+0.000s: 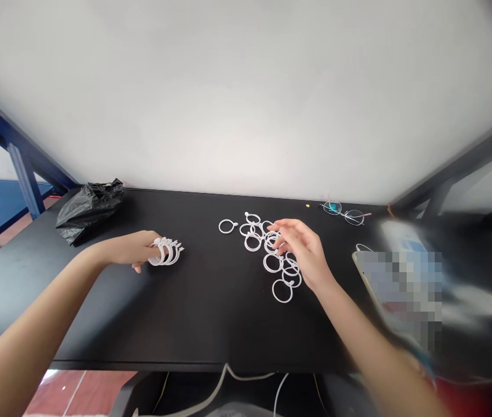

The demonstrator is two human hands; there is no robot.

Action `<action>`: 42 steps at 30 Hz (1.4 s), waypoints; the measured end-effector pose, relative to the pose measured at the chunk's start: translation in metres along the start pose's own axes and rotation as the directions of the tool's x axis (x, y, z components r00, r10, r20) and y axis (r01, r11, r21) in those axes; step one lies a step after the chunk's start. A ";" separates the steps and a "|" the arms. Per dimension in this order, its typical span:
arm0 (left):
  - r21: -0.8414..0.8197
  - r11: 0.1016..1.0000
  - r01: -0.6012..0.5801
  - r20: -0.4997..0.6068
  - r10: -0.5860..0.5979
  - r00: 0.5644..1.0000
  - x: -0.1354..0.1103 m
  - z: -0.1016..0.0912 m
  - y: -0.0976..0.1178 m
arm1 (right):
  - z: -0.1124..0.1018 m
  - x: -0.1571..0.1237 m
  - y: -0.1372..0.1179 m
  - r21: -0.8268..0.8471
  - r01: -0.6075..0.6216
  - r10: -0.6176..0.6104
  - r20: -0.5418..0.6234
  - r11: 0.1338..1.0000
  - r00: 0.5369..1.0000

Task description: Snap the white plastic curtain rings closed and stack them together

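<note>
A bunch of white curtain rings [168, 255], each with a small eyelet, hangs on the fingers of my left hand [142, 246], which is closed on them above the left half of the desk. On the black desk [176, 324] lies a loose pile of more white curtain rings [273, 263], some overlapping. My right hand [304, 246] is over the right side of this pile, its fingers loosely curled and apart, with no ring plainly gripped. One single ring [227, 226] lies a little to the left of the pile.
A crumpled black plastic bag [92, 208] sits at the back left. Eyeglasses [344, 213] lie at the back right, near a tiny yellow bit [307, 205]. Blurred, pixelated items [402, 289] occupy the right side. White cables [224, 379] hang at the front edge.
</note>
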State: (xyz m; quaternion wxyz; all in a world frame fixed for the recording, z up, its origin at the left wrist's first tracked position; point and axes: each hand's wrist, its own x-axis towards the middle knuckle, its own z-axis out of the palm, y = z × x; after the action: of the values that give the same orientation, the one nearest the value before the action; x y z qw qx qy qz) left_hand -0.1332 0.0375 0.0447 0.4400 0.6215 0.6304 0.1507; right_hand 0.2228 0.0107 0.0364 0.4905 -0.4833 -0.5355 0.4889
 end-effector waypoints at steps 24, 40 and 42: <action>0.640 0.759 -0.115 -0.103 0.233 0.967 0.007 0.053 0.061 | -0.007 -0.012 -0.016 -0.689 0.134 0.186 0.370 0.713 0.910; 0.440 0.816 -0.375 -0.098 0.459 0.883 0.058 0.107 0.045 | 0.040 -0.006 0.012 -0.893 0.421 0.108 0.440 0.160 0.892; 0.414 0.825 -0.384 -0.105 0.463 0.880 0.056 0.106 0.045 | 0.038 -0.007 0.004 -0.893 0.413 0.150 0.439 0.177 0.886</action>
State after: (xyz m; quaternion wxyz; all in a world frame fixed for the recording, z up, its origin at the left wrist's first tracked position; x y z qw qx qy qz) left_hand -0.0156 0.0595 -0.0030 0.2001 0.8013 0.5339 0.1812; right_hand 0.1855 0.0017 0.0303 -0.0216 -0.5102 -0.8558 0.0822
